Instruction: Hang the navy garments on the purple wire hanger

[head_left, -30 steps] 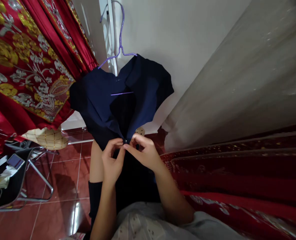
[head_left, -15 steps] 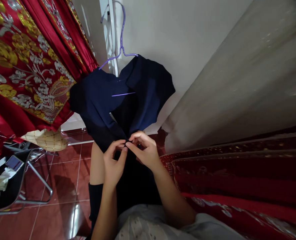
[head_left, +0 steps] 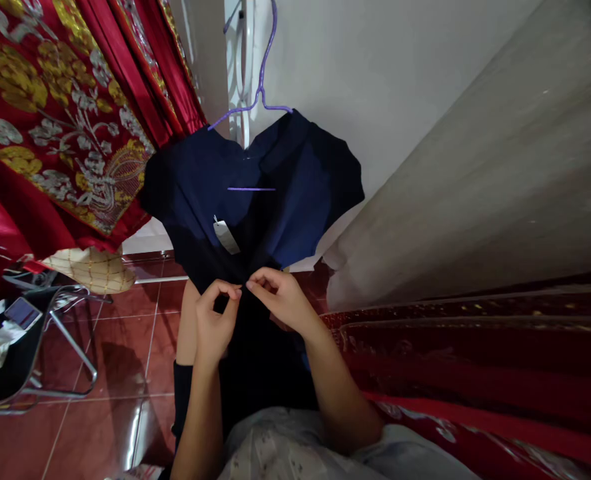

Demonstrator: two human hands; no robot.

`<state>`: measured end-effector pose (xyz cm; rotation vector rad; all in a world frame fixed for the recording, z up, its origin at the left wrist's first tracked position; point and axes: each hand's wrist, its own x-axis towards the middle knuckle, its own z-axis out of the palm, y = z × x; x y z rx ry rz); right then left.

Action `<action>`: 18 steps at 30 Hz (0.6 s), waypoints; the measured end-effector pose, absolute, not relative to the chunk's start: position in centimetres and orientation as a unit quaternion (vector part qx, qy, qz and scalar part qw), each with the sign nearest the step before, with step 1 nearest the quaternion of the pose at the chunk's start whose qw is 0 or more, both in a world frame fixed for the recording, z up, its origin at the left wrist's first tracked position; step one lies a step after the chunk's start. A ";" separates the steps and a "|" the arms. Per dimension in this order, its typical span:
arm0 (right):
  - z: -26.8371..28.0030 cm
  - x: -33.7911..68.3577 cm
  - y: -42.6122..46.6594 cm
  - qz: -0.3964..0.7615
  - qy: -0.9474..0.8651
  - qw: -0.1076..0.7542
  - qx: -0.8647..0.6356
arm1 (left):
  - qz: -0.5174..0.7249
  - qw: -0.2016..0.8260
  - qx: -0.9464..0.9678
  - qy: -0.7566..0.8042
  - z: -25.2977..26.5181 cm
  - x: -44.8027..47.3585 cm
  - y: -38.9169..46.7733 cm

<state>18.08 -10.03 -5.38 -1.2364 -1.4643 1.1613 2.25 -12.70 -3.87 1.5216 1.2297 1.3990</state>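
Navy garment [head_left: 292,213] hangs from a purple hanger [head_left: 261,91], its long axis running down from the hanger toward a seated person. Below the hanger, the left hand [head_left: 215,319] and right hand [head_left: 284,301] each pinch dark cloth between thumb and fingertips where the front edges meet, side by side, about equally near. A white tag [head_left: 226,237] lies between hanger and hands.

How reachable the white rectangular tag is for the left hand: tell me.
Probably yes: the white rectangular tag shows just above the left hand with nothing visible over it, though that hand seems to pinch the navy fabric garment and may need to let go.
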 end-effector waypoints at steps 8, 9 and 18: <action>-5.9 17.3 -10.0 0.476 -0.584 0.453 -0.476 | 0.535 0.385 0.586 0.471 -3.9 1.6 -12.8; -5.9 17.3 -10.0 0.475 -0.587 0.452 -0.475 | 0.532 0.391 0.586 0.470 -3.8 1.6 -12.9; -5.7 17.6 -10.1 0.404 -0.592 0.528 -0.456 | 0.530 0.407 0.589 0.454 -3.5 2.5 -12.8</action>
